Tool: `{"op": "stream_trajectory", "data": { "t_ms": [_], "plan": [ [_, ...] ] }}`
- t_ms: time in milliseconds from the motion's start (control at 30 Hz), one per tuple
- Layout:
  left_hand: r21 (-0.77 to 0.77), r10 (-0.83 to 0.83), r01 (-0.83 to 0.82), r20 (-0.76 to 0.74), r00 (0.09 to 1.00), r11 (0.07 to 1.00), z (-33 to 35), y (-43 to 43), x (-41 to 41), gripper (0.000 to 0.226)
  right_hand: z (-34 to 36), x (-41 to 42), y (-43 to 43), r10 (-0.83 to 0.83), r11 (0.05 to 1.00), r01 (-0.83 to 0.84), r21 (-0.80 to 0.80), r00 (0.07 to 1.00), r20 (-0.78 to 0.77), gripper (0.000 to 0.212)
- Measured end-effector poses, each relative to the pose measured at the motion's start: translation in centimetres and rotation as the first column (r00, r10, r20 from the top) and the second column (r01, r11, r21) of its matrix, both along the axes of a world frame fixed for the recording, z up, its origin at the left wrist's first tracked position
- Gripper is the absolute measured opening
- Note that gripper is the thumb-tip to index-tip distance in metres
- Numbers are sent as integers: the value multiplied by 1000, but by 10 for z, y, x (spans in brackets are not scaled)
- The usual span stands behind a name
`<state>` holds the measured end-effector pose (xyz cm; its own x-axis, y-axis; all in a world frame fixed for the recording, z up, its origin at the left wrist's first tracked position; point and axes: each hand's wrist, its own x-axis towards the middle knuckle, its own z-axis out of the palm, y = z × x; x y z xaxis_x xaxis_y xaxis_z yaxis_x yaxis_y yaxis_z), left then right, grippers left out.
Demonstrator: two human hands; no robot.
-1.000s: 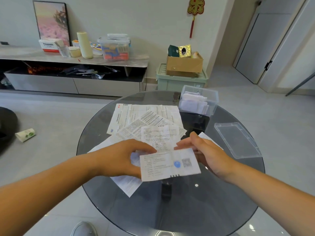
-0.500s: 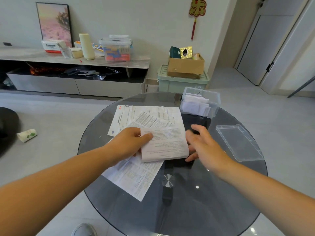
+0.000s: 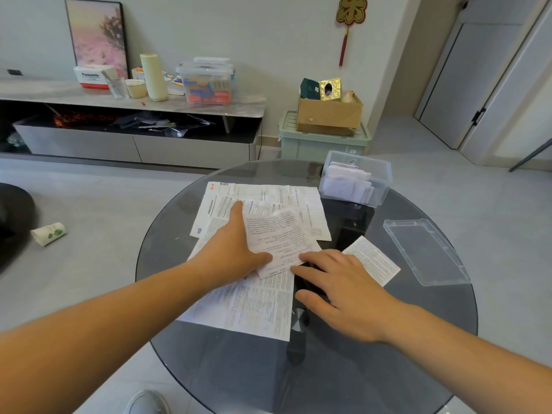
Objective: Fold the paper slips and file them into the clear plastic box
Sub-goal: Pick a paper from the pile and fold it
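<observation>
1. Hands. My left hand [image 3: 236, 249] lies flat with fingers straight, pressing the left edge of the top slip [image 3: 277, 237]. It grips nothing. My right hand [image 3: 343, 291] is spread and relaxed. Its fingertips [image 3: 304, 258] touch the slip's near right corner.

2. Work area. The top slip rests skewed on a loose pile of sheets [image 3: 254, 309] at the middle of the counter [image 3: 358, 369]. A separate slip [image 3: 373, 261] lies just right of my right hand; I cannot tell whether the hand covers part of it. The clear plastic box [image 3: 385, 186] stands open at the far right, with folded slips on edge inside. Its lid [image 3: 424, 252] lies apart, on the right.

3. Step in hand, as I judge it: flattening the top slip before filing.

4. Hazards.
- Any sideways push may slide the pile on the smooth glass and set the crease crooked.
- Lifting by the near corner may pinch the sheet beneath as well.
- The box looks light and sits near the far rim. Forcing a slip in could shove it outward.
</observation>
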<state>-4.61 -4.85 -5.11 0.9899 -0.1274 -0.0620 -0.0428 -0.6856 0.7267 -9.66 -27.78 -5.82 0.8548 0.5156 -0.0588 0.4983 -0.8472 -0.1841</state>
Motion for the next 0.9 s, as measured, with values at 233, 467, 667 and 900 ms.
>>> {"op": "stream_trajectory", "data": {
  "t_ms": [233,467,667,900],
  "plan": [
    [435,-142,83,105,984,896,-1,3,-8,72,10,-9,8,1,998,-2,-65,1000,-13,71],
    [564,-301,260,-22,953,783,-3,11,-14,61,10,-15,5,20,1000,-20,6,996,-86,56],
    [567,-443,341,48,895,750,10,12,-15,66,8,-17,-4,97,993,-95,66,995,-18,59],
    [547,-577,478,11,817,687,8,11,-24,72,7,-7,-19,55,972,-47,230,998,-32,54]
  ]
}}
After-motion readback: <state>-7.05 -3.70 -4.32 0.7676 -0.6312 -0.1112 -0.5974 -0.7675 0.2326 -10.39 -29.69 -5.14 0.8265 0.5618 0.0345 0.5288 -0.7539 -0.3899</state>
